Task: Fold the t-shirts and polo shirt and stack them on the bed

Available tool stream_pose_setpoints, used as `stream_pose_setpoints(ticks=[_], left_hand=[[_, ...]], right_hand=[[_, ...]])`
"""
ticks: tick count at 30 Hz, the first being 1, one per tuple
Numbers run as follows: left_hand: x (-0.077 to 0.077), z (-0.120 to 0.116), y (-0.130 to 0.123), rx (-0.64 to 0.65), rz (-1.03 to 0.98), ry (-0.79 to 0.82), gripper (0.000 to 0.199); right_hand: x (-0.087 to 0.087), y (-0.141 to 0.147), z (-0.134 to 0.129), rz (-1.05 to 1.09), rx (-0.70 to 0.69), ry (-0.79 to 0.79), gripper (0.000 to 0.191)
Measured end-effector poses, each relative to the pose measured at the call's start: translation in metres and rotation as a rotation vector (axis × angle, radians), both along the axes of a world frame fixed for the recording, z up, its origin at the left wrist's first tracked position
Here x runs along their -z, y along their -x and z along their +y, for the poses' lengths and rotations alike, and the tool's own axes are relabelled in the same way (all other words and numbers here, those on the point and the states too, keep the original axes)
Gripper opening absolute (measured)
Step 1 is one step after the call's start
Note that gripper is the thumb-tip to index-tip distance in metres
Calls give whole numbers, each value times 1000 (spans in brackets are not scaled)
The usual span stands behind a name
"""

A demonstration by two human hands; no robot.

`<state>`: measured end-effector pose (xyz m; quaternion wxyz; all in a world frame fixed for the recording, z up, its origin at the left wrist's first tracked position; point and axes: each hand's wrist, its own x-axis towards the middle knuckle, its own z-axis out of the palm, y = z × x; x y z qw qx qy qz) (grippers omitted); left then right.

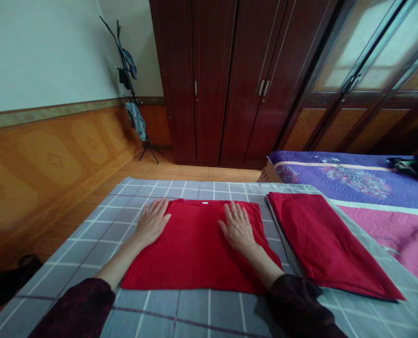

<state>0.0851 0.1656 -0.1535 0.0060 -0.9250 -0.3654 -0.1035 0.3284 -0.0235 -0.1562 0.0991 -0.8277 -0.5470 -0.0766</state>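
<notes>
A red T-shirt (pixel 194 244), folded into a rectangle, lies flat on a grey checked sheet (pixel 173 310). My left hand (pixel 152 220) rests palm down on its left edge, fingers spread. My right hand (pixel 237 225) presses flat on the shirt's upper right part. Neither hand grips anything. A second folded red garment (pixel 321 239) lies to the right, on top of a folded grey cloth.
A purple and pink quilt (pixel 370 188) covers the bed at right, with a dark object (pixel 413 164) on it. A dark red wardrobe (pixel 230 80) stands ahead, a coat stand (pixel 133 94) with clothes in the corner. Dark footwear (pixel 11 279) lies on the floor at left.
</notes>
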Motion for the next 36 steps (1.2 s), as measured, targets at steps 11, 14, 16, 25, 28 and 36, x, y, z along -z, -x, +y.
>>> stream_pose_setpoints(ticks=[11, 14, 16, 25, 28, 36], left_hand=[[6, 14, 5, -156, 86, 153, 58], [6, -13, 25, -55, 63, 72, 61], [11, -38, 37, 205, 70, 18, 60], [-3, -120, 19, 467, 68, 96, 62], [-13, -161, -5, 720, 155, 328, 76], [-33, -188, 12, 636, 65, 627, 62]], right_hand=[[-1, -42, -27, 37, 182, 74, 70], [4, -19, -61, -8, 37, -12, 69], [12, -6, -82, -22, -162, -31, 63], [16, 9, -129, -86, -168, -121, 54], [12, 25, -135, -72, -416, -12, 56], [7, -15, -158, 44, 143, -19, 59]])
